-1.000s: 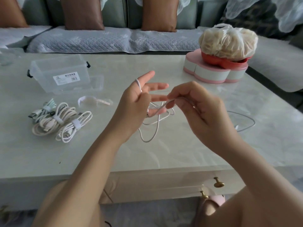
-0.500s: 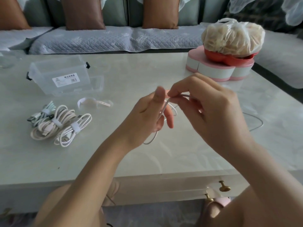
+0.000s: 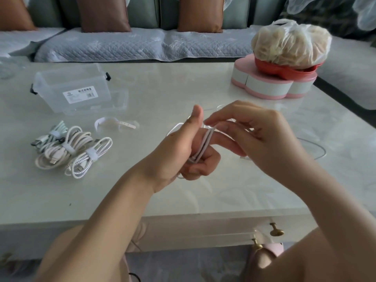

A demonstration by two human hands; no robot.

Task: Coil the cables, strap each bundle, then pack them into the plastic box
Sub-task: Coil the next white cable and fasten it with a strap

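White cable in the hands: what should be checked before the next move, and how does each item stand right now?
1. Loops of white cable held by the left hand: ok.
2. Right hand has a grip on the cable: cannot tell, its fingers cover it.
3. Whole cable wound: not ok, the tail lies on the table.
4. Spare strap ready on the table, probably within reach: ok.
5. Plastic box open: ok.

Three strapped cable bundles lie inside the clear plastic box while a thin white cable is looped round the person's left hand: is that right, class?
No: the head view shows the three strapped cable bundles on the pale table near the clear plastic box, not inside it. The thin white cable does wrap the left hand.
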